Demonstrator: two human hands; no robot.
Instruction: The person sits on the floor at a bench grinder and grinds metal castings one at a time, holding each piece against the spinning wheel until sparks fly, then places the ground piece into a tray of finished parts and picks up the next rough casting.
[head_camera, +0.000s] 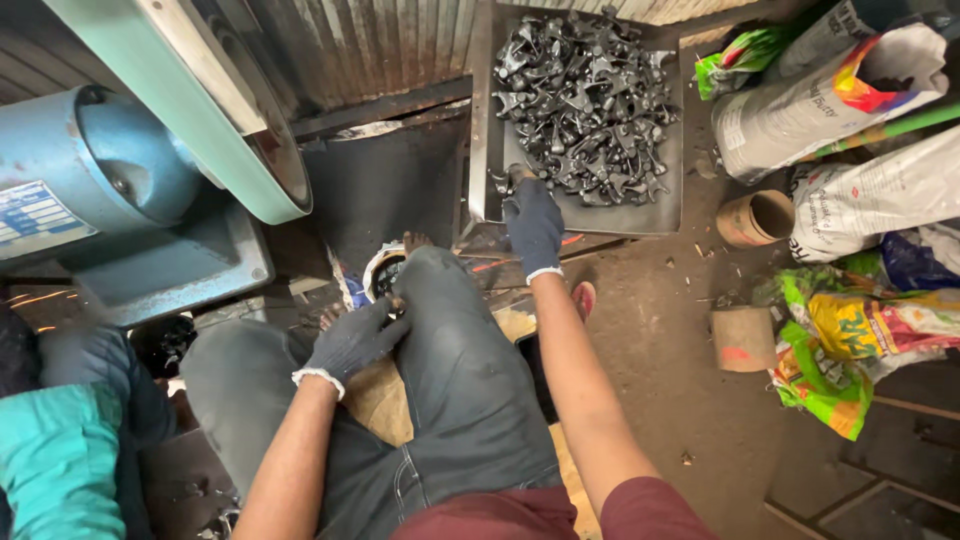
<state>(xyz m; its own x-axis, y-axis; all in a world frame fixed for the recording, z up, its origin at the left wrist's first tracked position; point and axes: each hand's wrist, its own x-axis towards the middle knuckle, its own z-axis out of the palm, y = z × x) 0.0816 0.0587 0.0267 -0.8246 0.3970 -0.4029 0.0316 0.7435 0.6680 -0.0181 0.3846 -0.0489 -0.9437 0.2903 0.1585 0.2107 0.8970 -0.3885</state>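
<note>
Two gloved hands, both in dark knit gloves with white cuffs. Right hand (533, 225) stretched toward twelve o'clock, resting on the near lip of a metal tray (478, 120), fingers closed down over one small dark piece at the edge of the pile; whether truly clamped or only touching, cannot tell. Left hand (352, 340) at about nine o'clock from the right knee, fingers curled shut around a small object against the trouser leg, the object itself mostly hidden.

One tray, shallow and grey, holding a heap of dark metal castings (585, 100), tangled together and too many to count, filling it from the far rim nearly to the near lip.

At ten o'clock, one grinding machine with a blue motor (110, 165) and a pale green wheel guard (190, 110).

At two to three o'clock, several printed sacks (830, 100), at least three white ones, contents not visible. Below these, two cardboard tubes: one lying open-ended (757, 218), showing hollow, the other (742, 338) upright at four o'clock. Beside that, a crumple of green and yellow plastic bags (850, 345).

At eight o'clock, another person's teal sleeve (60, 460).
</note>
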